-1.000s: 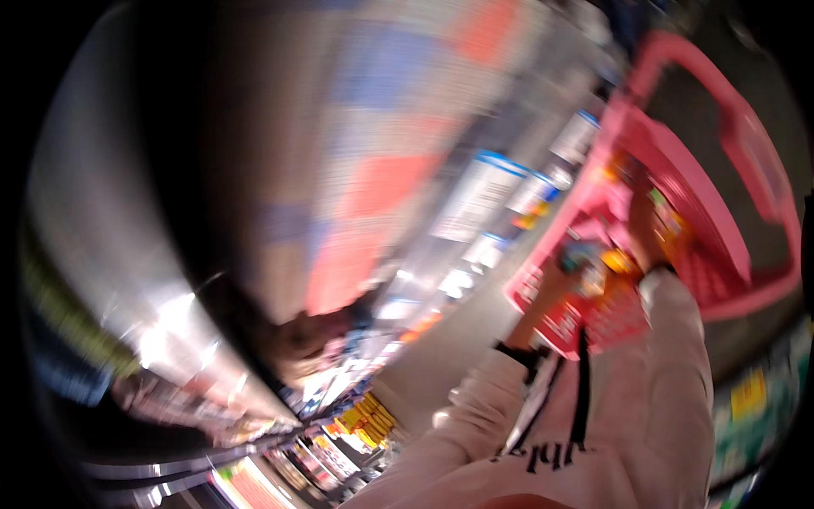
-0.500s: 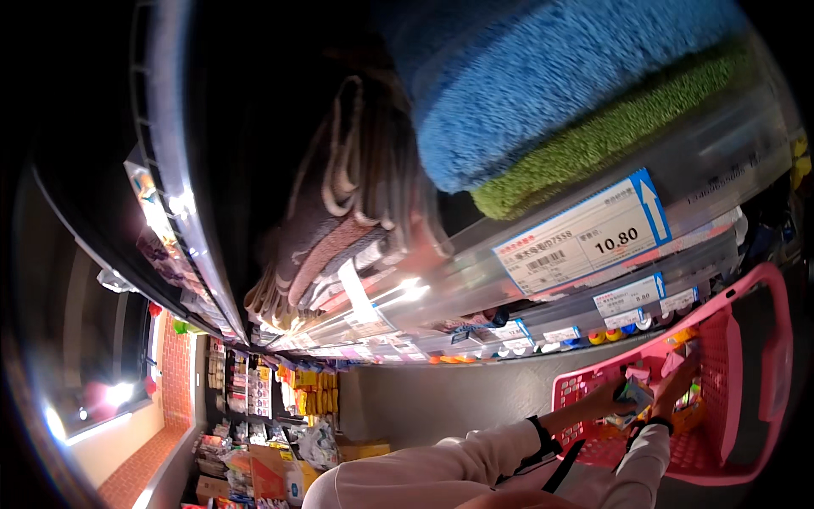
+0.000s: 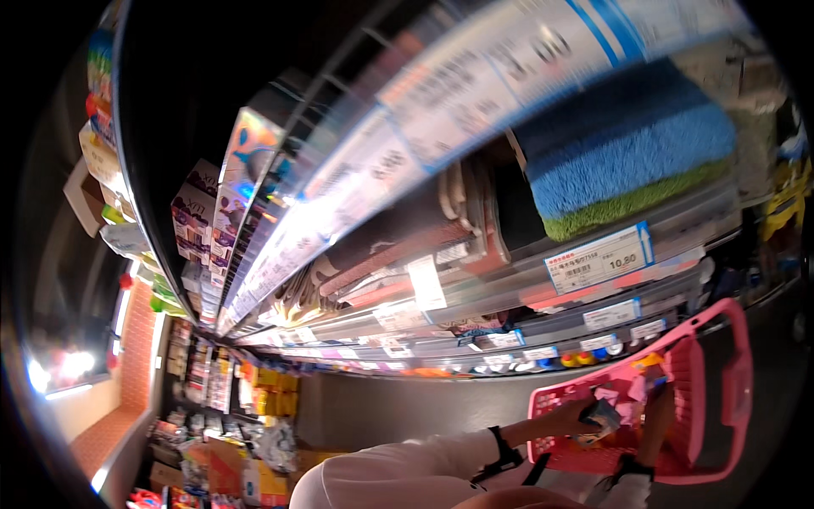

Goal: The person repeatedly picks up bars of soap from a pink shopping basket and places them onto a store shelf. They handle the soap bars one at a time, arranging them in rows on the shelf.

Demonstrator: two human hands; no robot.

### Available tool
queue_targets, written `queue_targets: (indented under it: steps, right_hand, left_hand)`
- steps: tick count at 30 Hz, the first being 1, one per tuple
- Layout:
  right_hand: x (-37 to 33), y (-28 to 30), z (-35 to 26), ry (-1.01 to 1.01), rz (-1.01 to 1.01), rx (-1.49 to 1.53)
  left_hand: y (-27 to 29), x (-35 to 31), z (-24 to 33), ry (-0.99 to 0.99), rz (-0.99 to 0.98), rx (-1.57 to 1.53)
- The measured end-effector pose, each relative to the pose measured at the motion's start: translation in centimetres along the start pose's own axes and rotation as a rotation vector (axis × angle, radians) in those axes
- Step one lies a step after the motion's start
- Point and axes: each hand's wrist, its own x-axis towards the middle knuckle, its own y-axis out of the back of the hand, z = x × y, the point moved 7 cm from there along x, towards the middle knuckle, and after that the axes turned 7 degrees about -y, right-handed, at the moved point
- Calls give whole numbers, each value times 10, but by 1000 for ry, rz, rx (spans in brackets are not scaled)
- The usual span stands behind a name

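Observation:
My left hand (image 3: pixel 566 418) is closed around a small grey-blue packet (image 3: pixel 602 416), over the pink plastic basket (image 3: pixel 738 382) at the lower right. My right hand (image 3: pixel 658 411) reaches into the same basket, to the right of the packet and a little apart from it. Its fingers are blurred and dark among the goods, so I cannot make out whether they grip anything. Beside the hands lie pink packages (image 3: pixel 629 392) and an orange-yellow item (image 3: pixel 649 360). Both wrists wear dark bands.
Shelves run across the front, holding folded blue and green towels (image 3: pixel 632 165), brown folded cloths (image 3: pixel 398 254) and purple boxes (image 3: pixel 195 208). A label strip (image 3: pixel 449 110) crosses above. Cartons and bagged goods (image 3: pixel 229 467) stand at the lower left beyond my raised leg (image 3: pixel 390 475).
My view has shifted, so an upper shelf strip and boxes now show and the towels look smaller. The packet has moved left with my left hand, leaving a gap to my right hand.

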Motion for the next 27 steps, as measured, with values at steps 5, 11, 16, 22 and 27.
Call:
queue_targets:
  steps: [5,11,16,22,27]
  right_hand:
    - [-73,173,-57,96,-179,822]
    - [-113,296,-108,213,-365,1314]
    - [-99,371,-149,355,-332,1456]
    - [-124,422,-193,393,-327,1522]
    - [-147,418,-222,383,-420,1393]
  left_hand:
    - [46,-25,134,-213,-97,120]
    - [127,-83,285,-422,-46,320]
    - [202,-133,348,-521,220,-155]
    - [251,-169,360,-556,385,-270]
    - [235,-178,378,-545,237,-168]
